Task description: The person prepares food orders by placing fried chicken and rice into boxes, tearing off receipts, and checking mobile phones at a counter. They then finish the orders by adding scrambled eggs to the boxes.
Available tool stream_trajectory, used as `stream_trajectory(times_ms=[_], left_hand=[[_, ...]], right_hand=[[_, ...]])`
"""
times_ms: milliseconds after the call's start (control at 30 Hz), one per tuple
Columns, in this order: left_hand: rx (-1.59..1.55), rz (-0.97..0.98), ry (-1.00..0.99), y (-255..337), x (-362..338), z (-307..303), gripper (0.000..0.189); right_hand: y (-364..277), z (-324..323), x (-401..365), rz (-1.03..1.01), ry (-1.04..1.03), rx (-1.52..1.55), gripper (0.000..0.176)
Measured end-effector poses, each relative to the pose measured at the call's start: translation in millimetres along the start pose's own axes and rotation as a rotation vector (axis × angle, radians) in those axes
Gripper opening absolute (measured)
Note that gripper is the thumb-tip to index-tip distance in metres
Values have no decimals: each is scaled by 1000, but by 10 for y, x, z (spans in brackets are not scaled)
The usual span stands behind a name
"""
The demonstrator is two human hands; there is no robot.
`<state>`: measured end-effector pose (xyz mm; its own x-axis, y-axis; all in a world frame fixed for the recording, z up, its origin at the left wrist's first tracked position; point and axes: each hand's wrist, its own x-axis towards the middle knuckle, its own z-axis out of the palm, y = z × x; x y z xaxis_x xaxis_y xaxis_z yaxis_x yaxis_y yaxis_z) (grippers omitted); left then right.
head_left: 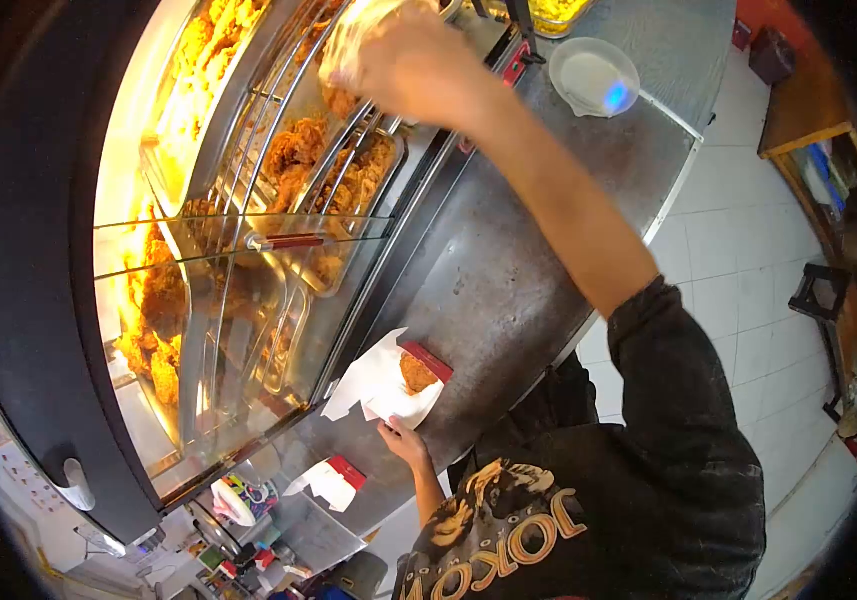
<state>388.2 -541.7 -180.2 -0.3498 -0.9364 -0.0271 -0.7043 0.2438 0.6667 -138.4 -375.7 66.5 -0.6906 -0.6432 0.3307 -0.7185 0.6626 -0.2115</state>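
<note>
White paper (pixel 373 378) touches the partly curled left hand (pixel 404 441).

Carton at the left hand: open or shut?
Open: browned food shows inside the carton, lit from above, with no lid over it.

Warm yellow light (pixel 120 165) blazing in the glass-fronted cabinet (pixel 23 260) ahead of the left fingers (pixel 385 428), dark metal counter (pixel 488 260) running past them, white tiled floor (pixel 723 205) away to their right, wooden shelving (pixel 810 108) farther off, red wall (pixel 796 22) beside it
</note>
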Motion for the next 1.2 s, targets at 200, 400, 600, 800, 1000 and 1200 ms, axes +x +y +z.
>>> stream_trajectory(times_ms=[200,400,600,800,1000,1200], left_hand=[[44,19,2,-63,-9,14,38],[3,33,39,-100,-6,68,36],[-29,33,79,-44,-44,106,37],[-58,8,88,-122,-65,142,38],[-83,11,109,-60,-59,173,37],[-73,-6,156,-22,-108,169,37]], right_hand=[[619,-55,644,-96,-151,70,26],[741,139,1176,-101,-182,56,28],[702,214,1338,-78,-214,37,30],[634,276,1400,-58,-232,22,33],[629,308,1471,-29,-225,16,35],[633,295,1378,-12,-220,10,38]])
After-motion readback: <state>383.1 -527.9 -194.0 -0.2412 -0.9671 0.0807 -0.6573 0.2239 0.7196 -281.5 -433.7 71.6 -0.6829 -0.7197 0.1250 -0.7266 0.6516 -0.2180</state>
